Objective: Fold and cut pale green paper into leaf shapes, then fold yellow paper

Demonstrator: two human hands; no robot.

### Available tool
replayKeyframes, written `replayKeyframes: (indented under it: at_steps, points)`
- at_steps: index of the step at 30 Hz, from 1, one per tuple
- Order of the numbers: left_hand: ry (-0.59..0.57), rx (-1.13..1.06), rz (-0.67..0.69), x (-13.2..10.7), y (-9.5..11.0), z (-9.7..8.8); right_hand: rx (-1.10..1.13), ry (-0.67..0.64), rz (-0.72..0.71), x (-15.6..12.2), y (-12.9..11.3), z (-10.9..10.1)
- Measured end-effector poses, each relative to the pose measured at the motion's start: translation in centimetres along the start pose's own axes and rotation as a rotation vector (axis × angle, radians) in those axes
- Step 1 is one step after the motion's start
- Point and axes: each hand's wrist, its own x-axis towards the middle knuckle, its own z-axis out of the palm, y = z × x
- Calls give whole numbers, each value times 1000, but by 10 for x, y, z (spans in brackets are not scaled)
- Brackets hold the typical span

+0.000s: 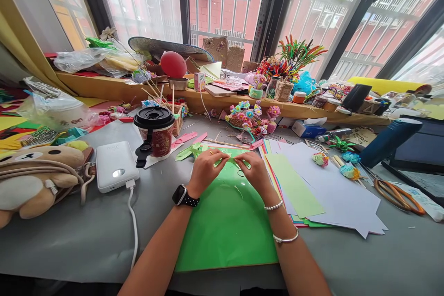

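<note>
My left hand (205, 169) and my right hand (255, 169) are close together above a glossy green sheet (227, 226) on the grey table. Both pinch a small strip of green paper (231, 161) between their fingertips. The left wrist wears a black smartwatch (182, 195). Two bead bracelets circle the right forearm. More green paper pieces (189, 151) lie just beyond my left hand.
A lidded red coffee cup (155, 132) and a white power bank (114, 165) with its cable stand left. A stack of white and coloured paper (326, 185) lies right, with orange scissors (398, 195), a blue bottle (388, 142) and craft flowers (250, 118) behind. A plush bear (31, 180) sits far left.
</note>
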Motion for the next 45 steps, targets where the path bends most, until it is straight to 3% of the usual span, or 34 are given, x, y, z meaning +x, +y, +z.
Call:
replayKeyframes:
  at_steps: [5,14,18,20,27,29,33,37,40,45]
  points:
    - [49,118,-51,0,-7,-3,-57,77,57,-1,8,0]
    - [163,162,-113,0,-10,-3,-48,57,40,-1,8,-2]
    - [-37,32,50,0,-6,0,-20,-5,-41,0,-1,-2]
    - [-104,39,65,-1,-4,2,-32,-8,-36,0,-1,-1]
    - [-56,141,9,-4,-5,4,-214,210,232,-2,21,-3]
    - [-50,136,10,-4,-5,4,-169,246,218,-1,20,-5]
    - [-88,98,60,-3,-2,3,-57,87,-14,0,6,-4]
    - [-94,80,63,-3,-4,4,-76,3,-25,0,2,0]
    - [-63,82,6,-3,-10,3,-133,46,9,-1,11,1]
    - [110,126,-156,-1,-16,-3,-182,109,36,-1,20,-2]
